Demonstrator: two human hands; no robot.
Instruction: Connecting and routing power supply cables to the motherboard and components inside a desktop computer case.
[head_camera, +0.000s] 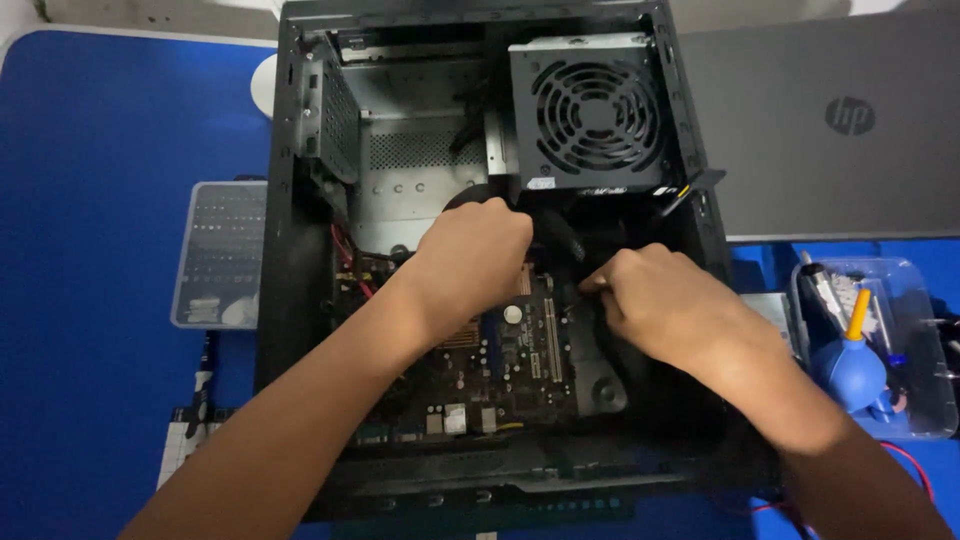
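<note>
Both hands inside open computer case: left hand closed over black cable bundle; right hand pinched cable end beside motherboard. Step judged: working cable loose; next calls for steady pull.

A black computer case sits on a blue mat, beside a grey laptop and a blue-and-yellow dust blower.

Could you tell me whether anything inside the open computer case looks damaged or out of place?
Nothing stands out: the black metal computer case lies open, both hands work at black cables above the motherboard; no damage shows.
</note>
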